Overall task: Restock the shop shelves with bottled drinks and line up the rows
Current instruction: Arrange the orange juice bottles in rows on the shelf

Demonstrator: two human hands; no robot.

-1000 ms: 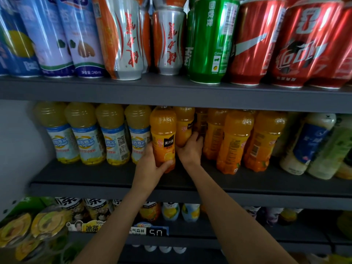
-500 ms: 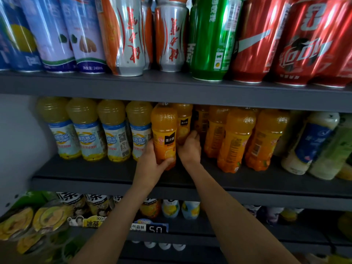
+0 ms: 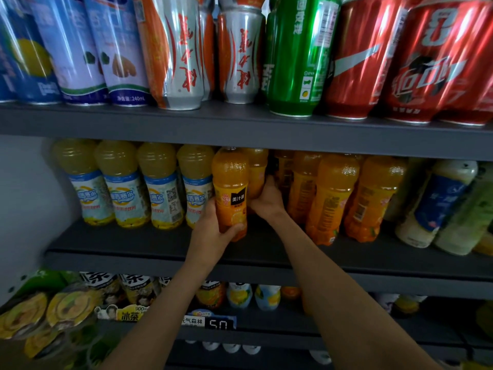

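On the middle dark shelf (image 3: 149, 244) an orange juice bottle (image 3: 230, 182) with a black label patch stands at the front of its row. My left hand (image 3: 213, 231) grips its lower part, thumb across the front. My right hand (image 3: 268, 200) reaches past it and holds the second orange bottle (image 3: 257, 172) standing right behind; its fingers are partly hidden. More orange juice bottles (image 3: 333, 198) stand to the right, and yellow drink bottles with blue-white labels (image 3: 162, 182) line up to the left.
Tall cans (image 3: 296, 54) in blue, silver-orange, green and red fill the upper shelf. White and green bottles (image 3: 440, 204) lean at the right end of the middle shelf. The lower shelf holds tea bottles (image 3: 136, 289), small drinks and a price tag (image 3: 220, 323).
Both hands and the two orange bottles have stayed almost in place. The view has shifted a little, and my right hand has reached slightly deeper along the rear bottle.
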